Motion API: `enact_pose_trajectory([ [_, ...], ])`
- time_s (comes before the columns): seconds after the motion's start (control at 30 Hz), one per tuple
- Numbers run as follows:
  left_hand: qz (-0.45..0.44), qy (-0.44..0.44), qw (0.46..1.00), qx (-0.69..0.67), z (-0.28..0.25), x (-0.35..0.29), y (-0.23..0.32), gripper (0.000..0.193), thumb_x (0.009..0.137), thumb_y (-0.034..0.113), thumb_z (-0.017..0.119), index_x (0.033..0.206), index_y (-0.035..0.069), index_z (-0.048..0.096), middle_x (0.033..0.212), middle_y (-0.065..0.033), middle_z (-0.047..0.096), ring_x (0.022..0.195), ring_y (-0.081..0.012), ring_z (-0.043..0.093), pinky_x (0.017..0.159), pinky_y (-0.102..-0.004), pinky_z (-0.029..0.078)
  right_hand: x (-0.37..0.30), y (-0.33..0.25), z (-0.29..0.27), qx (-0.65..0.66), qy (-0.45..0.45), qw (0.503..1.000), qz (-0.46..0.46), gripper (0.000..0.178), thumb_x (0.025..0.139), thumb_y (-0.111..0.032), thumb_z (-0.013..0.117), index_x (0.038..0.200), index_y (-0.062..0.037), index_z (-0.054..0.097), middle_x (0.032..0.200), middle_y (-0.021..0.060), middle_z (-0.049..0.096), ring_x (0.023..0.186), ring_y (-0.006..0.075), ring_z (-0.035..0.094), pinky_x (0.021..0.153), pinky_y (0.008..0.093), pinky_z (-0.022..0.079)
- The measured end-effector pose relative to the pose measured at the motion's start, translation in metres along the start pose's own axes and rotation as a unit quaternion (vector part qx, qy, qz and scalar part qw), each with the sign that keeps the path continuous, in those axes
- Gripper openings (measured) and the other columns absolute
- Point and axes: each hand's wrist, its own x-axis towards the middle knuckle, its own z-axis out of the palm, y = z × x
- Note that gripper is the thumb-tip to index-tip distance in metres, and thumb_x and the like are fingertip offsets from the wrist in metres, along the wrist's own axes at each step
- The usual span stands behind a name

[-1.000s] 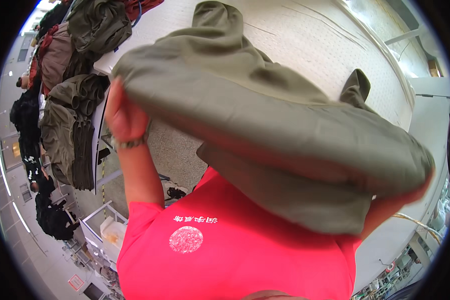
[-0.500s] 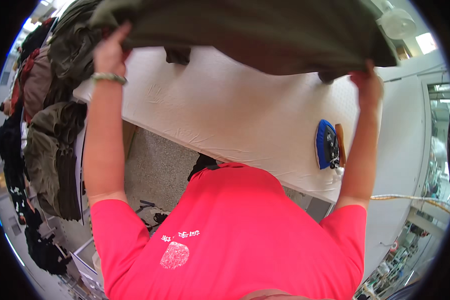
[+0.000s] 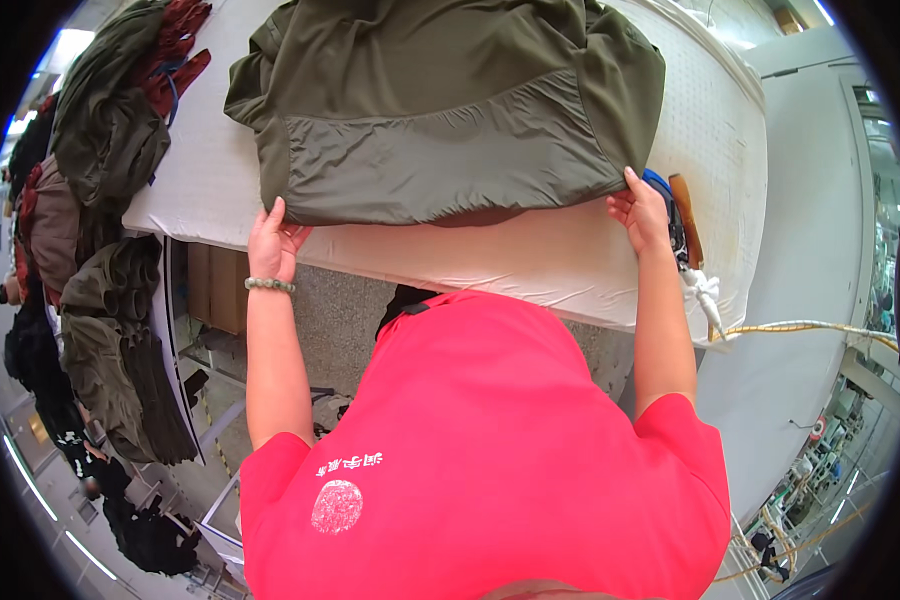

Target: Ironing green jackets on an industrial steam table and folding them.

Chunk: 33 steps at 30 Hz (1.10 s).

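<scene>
An olive-green garment [image 3: 450, 90] lies spread on the pale, padded ironing table [image 3: 450, 255], with a smoother, slightly puckered panel along its near edge. Its near left corner is pinched by my left hand [image 3: 275, 243], thumb uppermost, with a beaded bracelet on that wrist. At the near right corner, my right hand [image 3: 640, 212] grips the edge with the fingers curled beneath. Just beyond that hand rests an iron [image 3: 684, 215] with a brown handle and a blue and black body, partly covered by the hand and the cloth.
Olive and dark red garments [image 3: 120, 120] are heaped at the table's left end. More olive pieces [image 3: 120, 370] hang in a stack below them. A pale cord [image 3: 810, 327] runs from the iron's side to the right, past a grey wall panel [image 3: 810, 150].
The garment was held up in the air, blurred and far forward. It has come down onto the table, and both hands have drawn back toward me, still holding its near edge.
</scene>
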Motion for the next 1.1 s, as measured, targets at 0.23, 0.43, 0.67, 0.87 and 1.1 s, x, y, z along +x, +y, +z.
enact_pose_trajectory([
  [0.23, 0.048, 0.018, 0.996, -0.067, -0.024, -0.008, -0.001, 0.033, 0.094, 0.025, 0.071, 0.119, 0.007, 0.061, 0.112, -0.0058, 0.069, 0.099, -0.0210, 0.067, 0.091, -0.0384, 0.054, -0.025, 0.012, -0.014, -0.046, 0.017, 0.997, -0.054, 0.025, 0.098, -0.031, 0.065, 0.093, -0.0069, 0.065, 0.076, 0.0073, 0.069, 0.059, 0.0146, 0.066, 0.052, 0.0267, 0.053],
  [0.43, 0.003, 0.074, 0.992, -0.100, -0.049, -0.039, -0.017, 0.031, 0.095, 0.024, 0.070, 0.118, 0.004, 0.063, 0.115, -0.0079, 0.069, 0.105, -0.0226, 0.065, 0.096, -0.0384, 0.052, -0.049, 0.053, -0.043, -0.068, 0.055, 0.996, -0.013, 0.028, 0.098, -0.033, 0.065, 0.091, -0.0059, 0.065, 0.074, 0.0080, 0.069, 0.056, 0.0139, 0.065, 0.051, 0.0255, 0.053],
  [0.67, -0.030, 0.052, 0.994, -0.091, -0.071, -0.038, -0.029, 0.028, 0.097, 0.023, 0.067, 0.119, 0.005, 0.064, 0.114, -0.0081, 0.070, 0.103, -0.0227, 0.066, 0.094, -0.0387, 0.054, -0.050, 0.070, -0.050, -0.093, 0.048, 0.994, 0.010, 0.029, 0.098, -0.034, 0.065, 0.090, -0.0061, 0.065, 0.073, 0.0082, 0.069, 0.055, 0.0134, 0.065, 0.051, 0.0253, 0.053],
  [0.87, -0.073, -0.021, 0.997, 0.007, -0.062, -0.034, -0.003, 0.030, 0.099, 0.031, 0.063, 0.116, 0.006, 0.064, 0.110, -0.0075, 0.072, 0.099, -0.0206, 0.069, 0.088, -0.0410, 0.057, -0.058, 0.045, -0.040, -0.188, 0.026, 0.979, 0.081, 0.030, 0.097, -0.033, 0.064, 0.097, -0.0030, 0.065, 0.082, 0.0132, 0.071, 0.066, 0.0191, 0.069, 0.057, 0.0284, 0.055],
  [1.1, -0.146, -0.054, 0.975, 0.161, -0.013, 0.012, 0.021, 0.062, 0.096, 0.059, 0.054, 0.124, 0.004, 0.062, 0.110, -0.0112, 0.072, 0.104, -0.0225, 0.068, 0.091, -0.0352, 0.054, -0.060, -0.021, -0.046, -0.592, 0.296, 0.554, -0.505, 0.042, 0.094, -0.032, 0.067, 0.123, -0.0016, 0.063, 0.101, 0.0132, 0.070, 0.091, 0.0348, 0.069, 0.078, 0.0454, 0.053],
])
